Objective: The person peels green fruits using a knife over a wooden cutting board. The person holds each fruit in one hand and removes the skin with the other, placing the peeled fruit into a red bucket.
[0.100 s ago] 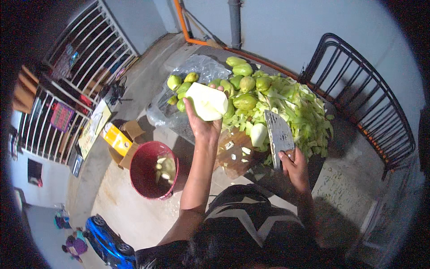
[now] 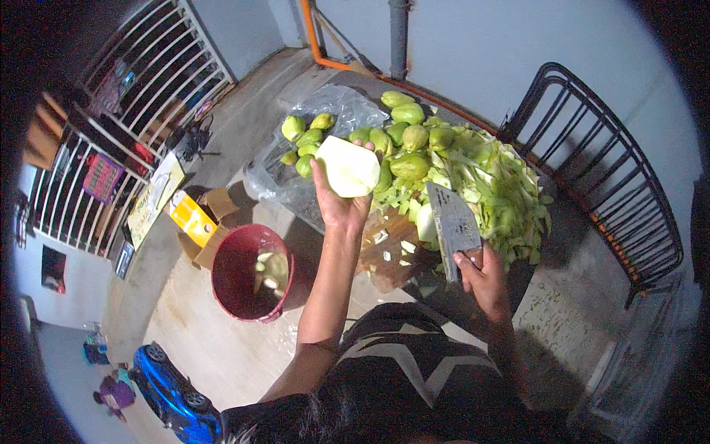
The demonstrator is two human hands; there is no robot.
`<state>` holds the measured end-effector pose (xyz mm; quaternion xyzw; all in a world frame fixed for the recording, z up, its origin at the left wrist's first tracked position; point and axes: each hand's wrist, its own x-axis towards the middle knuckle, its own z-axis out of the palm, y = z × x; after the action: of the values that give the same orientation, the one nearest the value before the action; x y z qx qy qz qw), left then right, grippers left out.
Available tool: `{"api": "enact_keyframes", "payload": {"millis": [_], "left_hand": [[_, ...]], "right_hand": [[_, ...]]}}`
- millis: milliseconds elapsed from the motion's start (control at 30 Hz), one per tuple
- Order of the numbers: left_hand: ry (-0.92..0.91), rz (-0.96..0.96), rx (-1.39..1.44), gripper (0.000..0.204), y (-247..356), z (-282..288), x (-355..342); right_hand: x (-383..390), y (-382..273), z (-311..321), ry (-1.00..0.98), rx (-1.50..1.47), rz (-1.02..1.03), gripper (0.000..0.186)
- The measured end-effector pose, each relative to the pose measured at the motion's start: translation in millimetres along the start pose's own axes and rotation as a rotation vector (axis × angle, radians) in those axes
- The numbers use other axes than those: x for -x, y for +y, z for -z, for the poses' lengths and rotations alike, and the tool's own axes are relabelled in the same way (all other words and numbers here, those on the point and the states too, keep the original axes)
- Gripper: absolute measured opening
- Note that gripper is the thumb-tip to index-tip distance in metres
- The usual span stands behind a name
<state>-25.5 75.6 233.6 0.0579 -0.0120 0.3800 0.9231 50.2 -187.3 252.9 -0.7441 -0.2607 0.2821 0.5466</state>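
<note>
My left hand [image 2: 342, 207] is raised over the near side of the work surface, its fingers round a pale, peeled fruit [image 2: 347, 169] that looks like a green papaya with a flat cut face. My right hand [image 2: 484, 277] grips a cleaver [image 2: 455, 222] by its handle, the broad blade pointing up and smeared with bits. Behind the blade, partly hidden, another peeled fruit [image 2: 425, 222] rests by a wooden cutting board [image 2: 388, 274] with small white scraps. Unpeeled green fruits [image 2: 409, 166] lie beyond my left hand, beside a large heap of peelings [image 2: 495, 177].
A red bucket [image 2: 222, 288] with pale pieces in it stands on the floor at left, near an open cardboard box [image 2: 211, 244]. Clear plastic sheeting [image 2: 277, 181] spreads under some fruits. A black metal rack [image 2: 606, 140] leans at right. A blue toy car [image 2: 174, 399] is at lower left.
The cleaver has shifted slightly left and now covers more of the peeled fruit behind it. My left hand still holds its fruit, and the whole view has moved a little.
</note>
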Motion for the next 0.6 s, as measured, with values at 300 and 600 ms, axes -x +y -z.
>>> {"api": "enact_keyframes", "payload": {"millis": [300, 600], "left_hand": [[0.73, -0.25, -0.189, 0.058, 100.1, 173.3, 45.1], [1.098, -0.366, -0.347, 0.048, 243.1, 291.3, 119.4]], "right_hand": [[5.7, 24.6, -9.3, 0.034, 0.099, -0.108, 0.017], [4.3, 118.9, 9.6, 0.044, 0.304, -0.09, 0.026]]}}
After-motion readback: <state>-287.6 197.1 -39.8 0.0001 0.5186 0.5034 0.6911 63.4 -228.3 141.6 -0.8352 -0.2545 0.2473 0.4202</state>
